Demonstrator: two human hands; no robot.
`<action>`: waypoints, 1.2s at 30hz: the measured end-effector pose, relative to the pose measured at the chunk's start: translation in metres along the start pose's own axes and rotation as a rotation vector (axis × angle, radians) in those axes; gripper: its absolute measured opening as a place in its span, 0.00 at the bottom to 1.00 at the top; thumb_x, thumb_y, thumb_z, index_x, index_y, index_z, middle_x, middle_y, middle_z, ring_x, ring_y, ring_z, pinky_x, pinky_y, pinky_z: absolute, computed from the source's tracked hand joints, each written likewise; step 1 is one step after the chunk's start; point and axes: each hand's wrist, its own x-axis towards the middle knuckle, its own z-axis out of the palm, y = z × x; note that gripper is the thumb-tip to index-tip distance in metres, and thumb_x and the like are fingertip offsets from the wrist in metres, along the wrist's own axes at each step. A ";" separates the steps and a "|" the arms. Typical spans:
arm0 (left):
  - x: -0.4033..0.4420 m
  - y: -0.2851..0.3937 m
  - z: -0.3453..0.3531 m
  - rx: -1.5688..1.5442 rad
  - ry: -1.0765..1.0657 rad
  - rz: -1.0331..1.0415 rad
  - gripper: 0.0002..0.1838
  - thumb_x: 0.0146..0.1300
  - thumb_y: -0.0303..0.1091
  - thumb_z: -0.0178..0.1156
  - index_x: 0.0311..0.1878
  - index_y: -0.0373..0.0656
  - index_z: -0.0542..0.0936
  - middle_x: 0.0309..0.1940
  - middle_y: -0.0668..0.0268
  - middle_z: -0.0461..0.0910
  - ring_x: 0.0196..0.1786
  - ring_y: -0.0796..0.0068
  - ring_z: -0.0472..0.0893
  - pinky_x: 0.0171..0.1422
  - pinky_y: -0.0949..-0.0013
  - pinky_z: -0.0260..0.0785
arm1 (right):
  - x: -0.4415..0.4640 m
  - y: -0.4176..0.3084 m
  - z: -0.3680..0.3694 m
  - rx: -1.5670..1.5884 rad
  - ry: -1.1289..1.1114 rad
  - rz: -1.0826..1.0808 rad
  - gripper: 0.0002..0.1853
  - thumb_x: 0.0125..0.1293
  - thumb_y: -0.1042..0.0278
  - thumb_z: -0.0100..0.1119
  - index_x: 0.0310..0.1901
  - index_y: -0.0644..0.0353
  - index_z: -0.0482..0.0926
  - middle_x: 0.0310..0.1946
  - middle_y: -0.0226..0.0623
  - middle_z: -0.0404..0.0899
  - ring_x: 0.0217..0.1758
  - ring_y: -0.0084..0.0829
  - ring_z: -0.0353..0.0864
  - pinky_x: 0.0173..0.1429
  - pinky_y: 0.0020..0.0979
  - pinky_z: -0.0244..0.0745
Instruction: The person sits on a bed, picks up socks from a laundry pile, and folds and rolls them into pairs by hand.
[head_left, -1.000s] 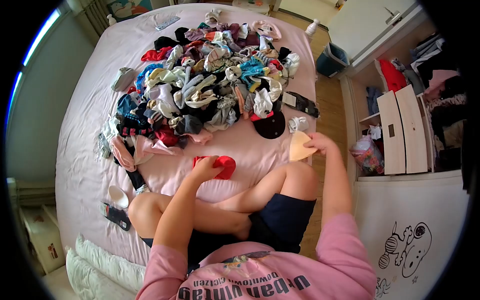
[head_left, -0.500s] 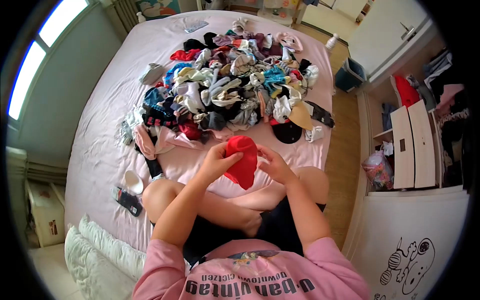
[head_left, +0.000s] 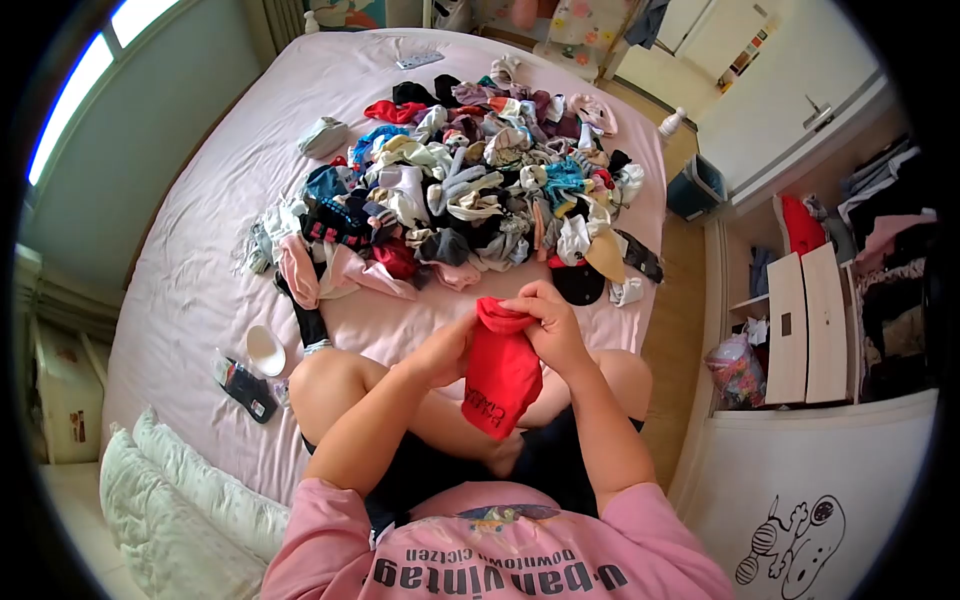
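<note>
Above my crossed legs, a red sock (head_left: pixel 500 375) hangs down with dark lettering near its lower end. The top of it is bunched or folded over. My left hand (head_left: pixel 450 350) grips its upper left side, the fingers partly hidden behind the cloth. At the upper right edge, my right hand (head_left: pixel 548 322) pinches the folded top between thumb and fingers. Beyond both hands lies a large pile of mixed socks and small clothes (head_left: pixel 470 195) on the bed.
The pink bed sheet (head_left: pixel 200 240) stretches around the pile. To my left lie a white cup-shaped item (head_left: pixel 265 350) and a dark package (head_left: pixel 245 390). White pillows (head_left: pixel 180 490) sit at the lower left. A bin (head_left: pixel 695 188) and an open wardrobe (head_left: pixel 800 330) stand at the right.
The red sock has turned and now hangs lower, showing its lettering. My right hand has moved up to its top edge and closed on it. The view has shifted slightly.
</note>
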 end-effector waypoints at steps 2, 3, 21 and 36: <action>-0.008 0.011 0.005 -0.093 -0.098 -0.102 0.24 0.66 0.49 0.43 0.55 0.40 0.67 0.51 0.60 0.72 0.52 0.68 0.74 0.57 0.65 0.65 | 0.000 -0.003 0.001 -0.109 -0.021 -0.029 0.15 0.46 0.85 0.54 0.36 0.57 0.80 0.34 0.33 0.69 0.36 0.29 0.73 0.38 0.23 0.69; -0.010 0.014 0.006 -0.137 -0.149 -0.153 0.24 0.65 0.49 0.43 0.55 0.40 0.67 0.52 0.60 0.72 0.52 0.67 0.74 0.58 0.64 0.65 | 0.001 -0.006 0.001 -0.164 -0.030 -0.045 0.16 0.45 0.85 0.54 0.35 0.56 0.81 0.34 0.34 0.69 0.36 0.31 0.73 0.38 0.24 0.69; -0.013 0.025 0.002 0.490 -0.083 0.299 0.14 0.64 0.32 0.49 0.52 0.39 0.70 0.46 0.66 0.75 0.47 0.79 0.74 0.53 0.72 0.66 | -0.015 -0.001 0.009 0.880 -0.007 0.531 0.23 0.60 0.63 0.58 0.54 0.62 0.67 0.46 0.34 0.72 0.47 0.22 0.71 0.52 0.25 0.66; -0.007 0.017 -0.009 0.320 -0.100 0.072 0.15 0.63 0.33 0.50 0.51 0.39 0.70 0.43 0.66 0.75 0.45 0.76 0.76 0.49 0.72 0.69 | -0.018 0.008 0.015 0.520 0.063 0.258 0.13 0.52 0.85 0.56 0.39 0.60 0.77 0.33 0.26 0.69 0.37 0.19 0.70 0.40 0.18 0.67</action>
